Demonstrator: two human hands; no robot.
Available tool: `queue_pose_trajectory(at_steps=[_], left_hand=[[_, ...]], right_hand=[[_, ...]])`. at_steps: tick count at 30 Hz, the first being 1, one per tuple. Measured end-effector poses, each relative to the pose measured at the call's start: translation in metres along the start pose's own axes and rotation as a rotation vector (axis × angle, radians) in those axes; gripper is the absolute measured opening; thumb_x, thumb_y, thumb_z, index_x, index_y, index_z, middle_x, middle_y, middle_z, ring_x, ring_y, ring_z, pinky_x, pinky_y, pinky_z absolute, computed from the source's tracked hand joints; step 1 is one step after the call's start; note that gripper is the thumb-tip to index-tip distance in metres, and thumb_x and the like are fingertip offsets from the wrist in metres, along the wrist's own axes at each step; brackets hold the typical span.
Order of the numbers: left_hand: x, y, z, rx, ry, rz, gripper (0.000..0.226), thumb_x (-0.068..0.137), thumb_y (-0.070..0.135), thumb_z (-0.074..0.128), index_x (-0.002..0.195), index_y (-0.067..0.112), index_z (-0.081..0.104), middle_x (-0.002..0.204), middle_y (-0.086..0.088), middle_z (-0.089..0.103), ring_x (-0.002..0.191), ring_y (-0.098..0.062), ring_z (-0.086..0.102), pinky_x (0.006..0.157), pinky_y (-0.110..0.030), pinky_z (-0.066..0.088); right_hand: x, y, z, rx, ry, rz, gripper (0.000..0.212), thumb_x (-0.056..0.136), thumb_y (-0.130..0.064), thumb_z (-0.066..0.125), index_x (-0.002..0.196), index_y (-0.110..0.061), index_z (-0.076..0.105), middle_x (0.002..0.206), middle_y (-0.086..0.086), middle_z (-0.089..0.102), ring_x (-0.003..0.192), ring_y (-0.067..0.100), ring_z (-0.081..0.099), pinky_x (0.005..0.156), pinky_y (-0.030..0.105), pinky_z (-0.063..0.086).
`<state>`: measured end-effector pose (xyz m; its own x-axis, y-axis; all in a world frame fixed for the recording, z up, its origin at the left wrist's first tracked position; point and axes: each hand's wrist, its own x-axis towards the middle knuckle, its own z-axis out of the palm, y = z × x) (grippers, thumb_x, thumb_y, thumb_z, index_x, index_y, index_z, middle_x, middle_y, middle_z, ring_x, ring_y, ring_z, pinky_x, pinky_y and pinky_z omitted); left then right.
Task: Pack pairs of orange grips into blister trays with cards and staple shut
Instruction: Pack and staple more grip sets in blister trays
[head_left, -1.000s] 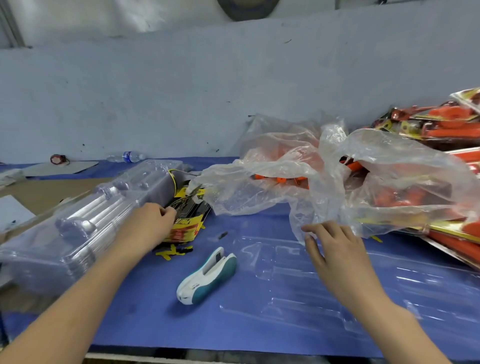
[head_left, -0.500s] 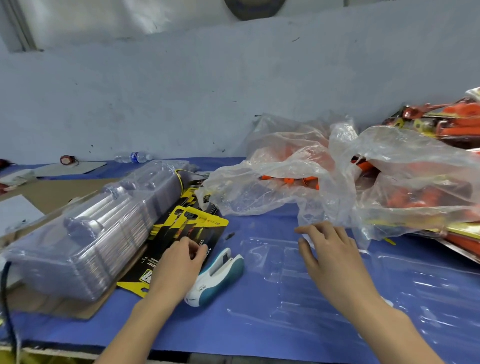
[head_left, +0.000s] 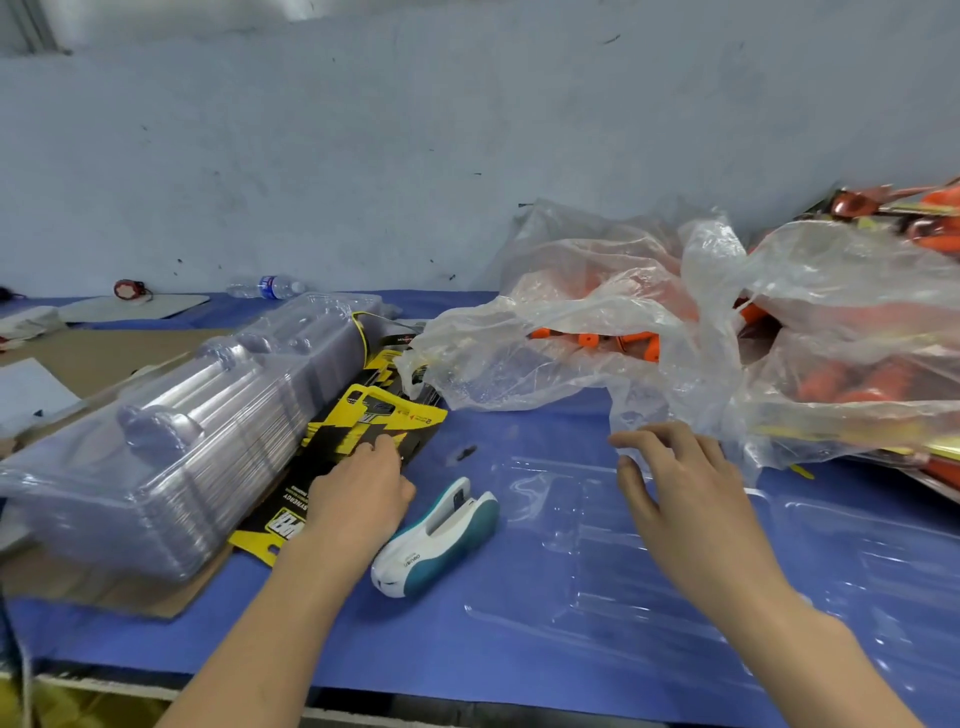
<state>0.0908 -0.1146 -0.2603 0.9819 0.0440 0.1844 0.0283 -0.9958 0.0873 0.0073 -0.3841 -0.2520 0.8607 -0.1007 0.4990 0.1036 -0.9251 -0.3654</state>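
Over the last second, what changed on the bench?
The left hand came back from beside the stack of trays, drawing one card toward the person, next to the stapler; it holds that card now. The right hand stayed over the open tray by the bag. Stapler, stack and bag did not move.

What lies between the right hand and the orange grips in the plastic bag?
The clear plastic bag itself: a loose fold of it hangs just ahead of the right hand, and the orange grips lie behind it, further inside. Nothing else visible.
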Motion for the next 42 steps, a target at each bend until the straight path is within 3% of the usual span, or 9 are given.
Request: queue_pose_trajectory(at_steps=[12, 17, 21, 25, 28, 30, 35, 39, 42], left_hand=[[-0.010, -0.023, -0.045, -0.445, 0.433, -0.121, 0.018, 0.105, 0.031, 0.033, 0.106, 0.019, 0.046, 0.087, -0.010, 0.067, 0.077, -0.035, 0.059, 0.069, -0.045, 0.048], [-0.031, -0.015, -0.105, -0.539, 0.773, 0.205, 0.008, 0.104, 0.035, 0.039, 0.104, 0.030, 0.045, 0.084, 0.007, 0.060, 0.070, -0.021, 0.054, 0.061, -0.037, 0.040], [-0.054, 0.013, -0.125, -0.621, 0.580, 0.500, 0.014, 0.100, 0.041, 0.040, 0.105, 0.035, 0.051, 0.084, 0.009, 0.059, 0.077, -0.017, 0.059, 0.066, -0.039, 0.048], [-0.064, 0.041, -0.122, -0.602, 0.393, 0.687, 0.015, 0.099, 0.036, 0.041, 0.105, 0.034, 0.054, 0.087, 0.013, 0.057, 0.078, -0.017, 0.057, 0.067, -0.039, 0.049], [-0.063, 0.059, -0.115, -0.623, 0.337, 0.760, 0.014, 0.099, 0.033, 0.044, 0.103, 0.032, 0.056, 0.084, 0.014, 0.058, 0.078, -0.012, 0.057, 0.070, -0.038, 0.049], [-0.061, 0.071, -0.109, -0.637, 0.355, 0.771, 0.015, 0.099, 0.036, 0.044, 0.108, 0.034, 0.057, 0.087, 0.015, 0.059, 0.084, -0.007, 0.057, 0.075, -0.034, 0.049], [-0.047, 0.079, -0.081, -0.763, 0.356, 0.530, 0.034, 0.099, 0.046, 0.048, 0.130, 0.033, 0.049, 0.126, 0.015, 0.053, 0.120, -0.001, 0.047, 0.100, -0.017, 0.036], [-0.046, 0.084, -0.057, -1.396, -0.261, 0.103, 0.014, 0.098, 0.027, 0.058, 0.111, 0.031, 0.057, 0.100, 0.008, 0.076, 0.089, 0.001, 0.070, 0.071, -0.014, 0.053], [-0.050, 0.088, -0.042, -1.435, -0.472, 0.122, 0.016, 0.099, 0.018, 0.056, 0.107, 0.013, 0.068, 0.095, -0.004, 0.077, 0.080, -0.013, 0.072, 0.066, -0.020, 0.056]], right_hand=[[-0.006, -0.004, -0.006, 0.011, -0.003, 0.000, 0.028, 0.096, -0.021, 0.052, 0.122, -0.021, 0.063, 0.120, -0.001, 0.056, 0.108, 0.024, 0.048, 0.091, 0.040, 0.042], [-0.002, -0.013, -0.023, 0.174, 0.135, -0.048, 0.043, 0.097, -0.030, 0.050, 0.140, -0.026, 0.045, 0.131, -0.002, 0.051, 0.116, 0.024, 0.046, 0.096, 0.039, 0.040], [0.000, -0.021, -0.051, 0.477, 0.261, -0.091, 0.070, 0.093, -0.051, 0.052, 0.152, -0.041, 0.015, 0.151, -0.018, 0.030, 0.138, 0.003, 0.031, 0.109, 0.030, 0.029], [-0.005, -0.022, -0.076, 0.669, 0.227, -0.148, 0.078, 0.083, -0.061, 0.057, 0.150, -0.044, 0.021, 0.150, -0.027, 0.034, 0.139, -0.004, 0.031, 0.108, 0.015, 0.030], [-0.010, -0.019, -0.085, 0.703, 0.171, -0.158, 0.037, 0.091, -0.060, 0.050, 0.118, -0.037, 0.062, 0.104, -0.012, 0.068, 0.094, -0.002, 0.060, 0.077, 0.020, 0.045], [-0.012, -0.015, -0.084, 0.790, 0.186, -0.115, 0.039, 0.098, -0.052, 0.048, 0.094, -0.019, 0.067, 0.078, 0.004, 0.065, 0.071, 0.017, 0.055, 0.059, 0.027, 0.039], [-0.017, 0.006, -0.076, 1.094, 0.287, 0.235, 0.032, 0.101, -0.031, 0.049, 0.089, -0.012, 0.071, 0.077, -0.001, 0.073, 0.067, 0.008, 0.065, 0.057, 0.010, 0.047], [-0.025, 0.025, -0.067, 1.233, 0.273, 0.502, 0.032, 0.100, -0.035, 0.049, 0.100, -0.012, 0.071, 0.085, 0.001, 0.076, 0.073, 0.015, 0.071, 0.056, 0.019, 0.053], [-0.028, 0.027, -0.065, 1.266, 0.242, 0.545, 0.028, 0.101, -0.033, 0.050, 0.096, -0.015, 0.071, 0.087, 0.003, 0.076, 0.072, 0.018, 0.073, 0.055, 0.023, 0.055]])
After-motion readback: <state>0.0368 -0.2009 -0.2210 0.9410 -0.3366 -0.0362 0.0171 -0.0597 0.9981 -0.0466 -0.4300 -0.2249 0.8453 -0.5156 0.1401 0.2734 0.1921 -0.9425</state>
